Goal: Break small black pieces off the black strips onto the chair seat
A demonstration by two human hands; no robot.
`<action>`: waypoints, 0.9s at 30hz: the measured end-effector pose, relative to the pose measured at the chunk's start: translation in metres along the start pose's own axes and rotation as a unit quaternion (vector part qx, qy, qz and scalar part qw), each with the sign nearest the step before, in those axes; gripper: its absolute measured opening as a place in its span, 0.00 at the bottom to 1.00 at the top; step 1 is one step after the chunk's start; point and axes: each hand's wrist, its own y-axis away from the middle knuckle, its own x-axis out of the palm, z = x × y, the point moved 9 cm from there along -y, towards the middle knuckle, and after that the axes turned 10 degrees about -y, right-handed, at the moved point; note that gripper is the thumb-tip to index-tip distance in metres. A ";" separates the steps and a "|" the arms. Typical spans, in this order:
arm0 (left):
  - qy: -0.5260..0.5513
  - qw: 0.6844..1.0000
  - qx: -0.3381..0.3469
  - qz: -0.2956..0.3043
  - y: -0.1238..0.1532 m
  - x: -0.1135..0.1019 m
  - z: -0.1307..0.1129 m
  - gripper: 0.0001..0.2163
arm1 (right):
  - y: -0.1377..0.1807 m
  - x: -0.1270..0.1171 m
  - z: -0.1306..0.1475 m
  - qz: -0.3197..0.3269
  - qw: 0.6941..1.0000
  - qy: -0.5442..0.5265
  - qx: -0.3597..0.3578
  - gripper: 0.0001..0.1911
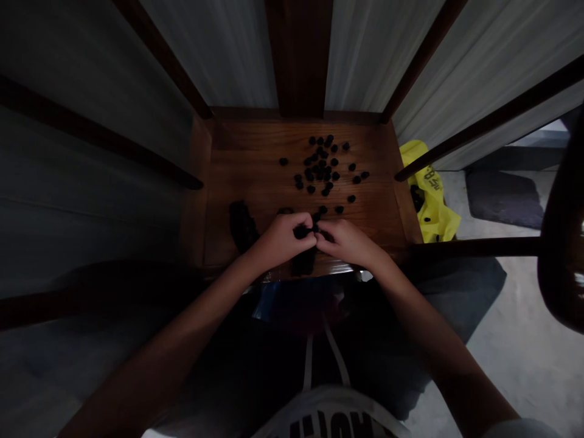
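Note:
My left hand (286, 239) and my right hand (343, 241) meet over the near part of a brown wooden surface (246, 143). Both have their fingers closed in a pinch around a small black piece (303, 232), whose kind is too dark to make out. Just below the hands lies a dark strip (303, 264), partly covered. A long black bundle (243, 226) rests to the left of my left hand. Beyond the hands, several small round black pieces (320, 164) are scattered, most of them in a loose cluster.
Wooden bars (301, 58) and pale curtain-like panels (237, 48) rise around the surface. A yellow plastic bag (426, 188) with dark pieces sits at the right. A blue plastic packet (287, 301) lies on my lap. Farther right, a dark mat (504, 199) lies on the floor.

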 end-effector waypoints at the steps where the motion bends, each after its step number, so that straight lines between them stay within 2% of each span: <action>1: 0.005 1.000 -0.008 0.000 0.001 0.001 0.000 0.01 | 0.000 -0.001 0.000 0.002 1.000 -0.003 -0.001 0.07; 8: 0.037 0.998 -0.044 0.013 0.004 0.014 0.000 0.01 | 0.003 0.006 -0.003 0.060 0.998 0.017 0.019 0.10; 15: 0.062 0.997 -0.044 0.015 0.002 0.018 0.004 0.03 | 0.003 0.005 0.001 0.011 0.998 0.057 0.023 0.10; 19: 0.061 0.998 -0.029 0.011 0.002 0.010 -0.002 0.04 | 0.003 -0.005 0.008 -0.032 0.999 -0.029 -0.016 0.10; 23: 0.032 0.999 0.020 0.039 0.003 0.000 -0.014 0.05 | 0.003 -0.007 0.011 -0.015 0.992 -0.121 -0.043 0.11; 27: 0.044 0.997 0.013 0.056 0.003 -0.005 -0.015 0.05 | 0.004 -0.006 0.014 -0.027 0.992 -0.120 -0.035 0.10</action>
